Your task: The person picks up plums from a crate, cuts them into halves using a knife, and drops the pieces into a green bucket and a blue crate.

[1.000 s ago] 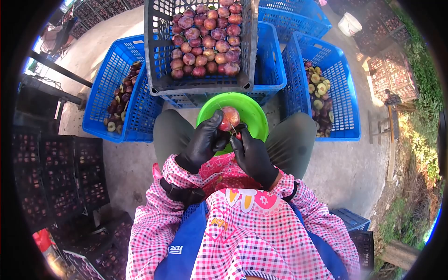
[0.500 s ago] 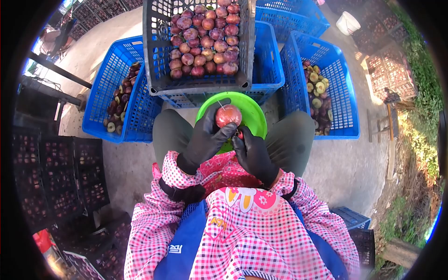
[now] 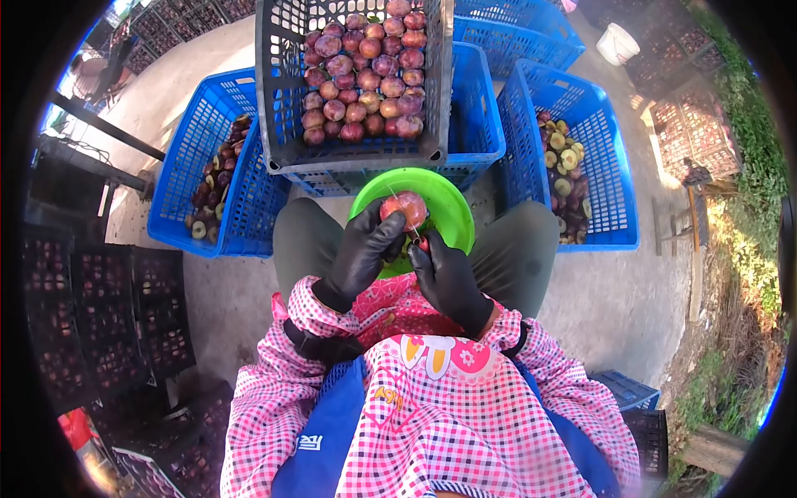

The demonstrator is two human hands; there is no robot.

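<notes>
While pinching the plum (image 3: 405,210) between thumb and fingers of the left hand (image 3: 359,256), gripping the red-handled tool (image 3: 423,244) in the right hand (image 3: 451,280), fingers closed on it. Holding both over the green basin (image 3: 453,212), with plum against left fingers. Can't tell tool contact. Seeing whole fruit (image 3: 368,79) in black crate (image 3: 357,153) ahead.

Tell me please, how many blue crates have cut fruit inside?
2: the left crate and the right crate, either side of the black crate. More may be hidden: the middle crate and rear crate show only partly.
</notes>
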